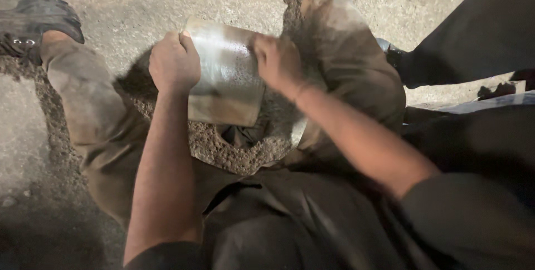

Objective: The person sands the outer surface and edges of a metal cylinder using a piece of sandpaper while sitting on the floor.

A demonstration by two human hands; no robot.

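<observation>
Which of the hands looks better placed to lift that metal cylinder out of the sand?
Probably the left hand: it wraps the metal cylinder's upper edge, while the right hand looks blurred and only rests against its side.

Left hand (pixel 174 62), right hand (pixel 277 61) clenched, forearms extended.

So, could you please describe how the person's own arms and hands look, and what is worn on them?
Both forearms are bare, with no gloves on the left hand or the right hand. No watch or ring shows. Dark sleeves end near the elbows: the left sleeve is only partly seen at the bottom edge, while the right sleeve is loose and wide. The right hand looks slightly blurred.
</observation>
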